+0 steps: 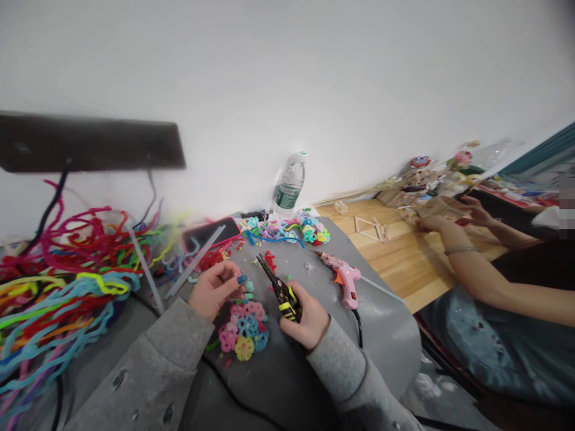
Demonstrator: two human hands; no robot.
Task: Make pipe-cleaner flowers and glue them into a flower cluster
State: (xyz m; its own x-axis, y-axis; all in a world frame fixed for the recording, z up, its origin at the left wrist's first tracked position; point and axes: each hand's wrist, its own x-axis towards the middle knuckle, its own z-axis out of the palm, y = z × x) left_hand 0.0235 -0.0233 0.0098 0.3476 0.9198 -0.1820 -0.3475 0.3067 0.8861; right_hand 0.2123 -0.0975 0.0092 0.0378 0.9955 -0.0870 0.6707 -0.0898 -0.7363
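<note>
My right hand (308, 317) is wrapped round the black-and-yellow handles of pliers (279, 287), whose dark jaws point up and to the left. Thumb and fingers of my left hand (218, 291) are pinched together; what lies between them is too small to make out. Just below that hand sits a cluster of pipe-cleaner flowers (245, 329) in pink, blue and yellow. A small red pipe-cleaner piece (269, 260) lies beyond the plier jaws. To the right of the pliers rests a pink glue gun (344, 275) with a glue stick in its back.
Loose pipe cleaners (67, 299) heap at the left. A phone (215, 232), clear glue sticks (195, 262), more flowers (287, 230) and a water bottle (290, 187) stand or lie toward the wall. Black cables cross the grey table (381, 335). At right, another person's hands (453, 218) work over a wooden table (395, 263).
</note>
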